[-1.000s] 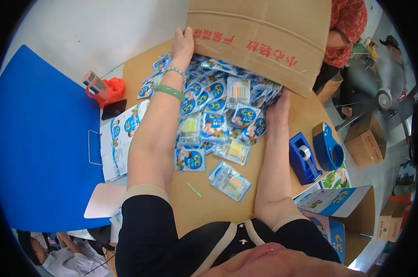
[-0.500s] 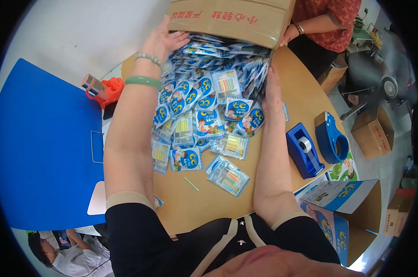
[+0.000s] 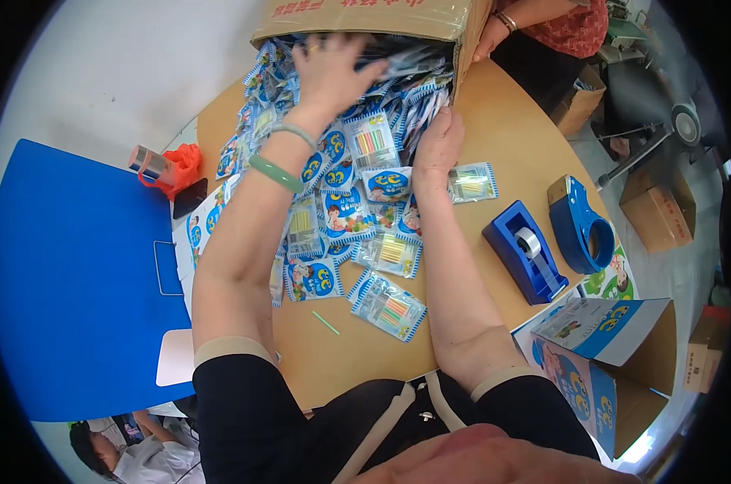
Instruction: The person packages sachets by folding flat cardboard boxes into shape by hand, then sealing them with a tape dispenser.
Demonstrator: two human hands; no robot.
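Note:
A cardboard box (image 3: 357, 18) lies tipped at the far side of the table, its mouth toward me. Small blue-and-white snack packets (image 3: 345, 214) spill from it in a heap; some have clear windows showing coloured sticks. My left hand (image 3: 333, 77), blurred, is over the packets at the box mouth with fingers spread. Along the heap's right side, my right hand (image 3: 440, 145) rests against the packets, seemingly flat, its fingers partly hidden. A co-worker's hand (image 3: 490, 39) is at the box's right side. A loose green stick (image 3: 327, 323) lies near me.
To the right stand a blue tape dispenser (image 3: 527, 254) and a second blue tape holder (image 3: 582, 226). An open printed carton (image 3: 599, 363) is at the lower right. A red plastic bag (image 3: 181, 169) and a metal flask (image 3: 148, 161) sit left, beside a blue board (image 3: 83, 282).
My left hand has moved from the box's left edge onto the packets at its mouth. The box sits farther up and left in view, and more packets show at the left.

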